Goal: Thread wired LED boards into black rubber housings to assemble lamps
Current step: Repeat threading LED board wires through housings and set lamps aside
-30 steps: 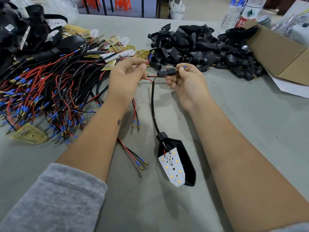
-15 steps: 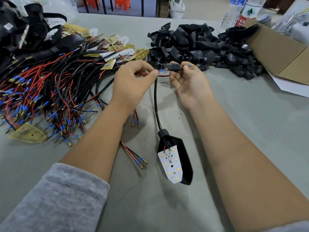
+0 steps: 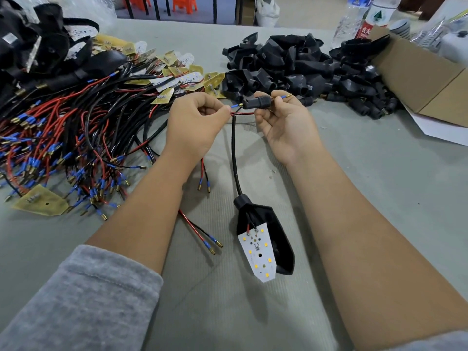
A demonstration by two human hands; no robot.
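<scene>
A white LED board [image 3: 258,254] lies partly inside a black rubber housing [image 3: 274,239] on the table between my forearms. Its black sheathed cable [image 3: 235,158] runs up to my hands. My right hand [image 3: 286,125] holds a small black threaded sleeve [image 3: 255,101] between thumb and fingers; a blue-tipped wire end [image 3: 285,96] sticks out of its right side. My left hand [image 3: 196,122] pinches the red and black wires [image 3: 243,113] just left of the sleeve, where a second blue-tipped terminal [image 3: 236,106] shows.
A tangle of red and black wired LED boards [image 3: 76,138] covers the left of the table. A heap of black rubber housings [image 3: 304,69] lies beyond my hands. A cardboard box [image 3: 425,79] and bottles [image 3: 364,19] stand at the right. A loose wire pair [image 3: 200,231] lies near my left forearm.
Both hands have risen slightly away from me. The sleeve has slid along the wires, so a blue-tipped end now protrudes further from its right side. The housing with its board shifted a little.
</scene>
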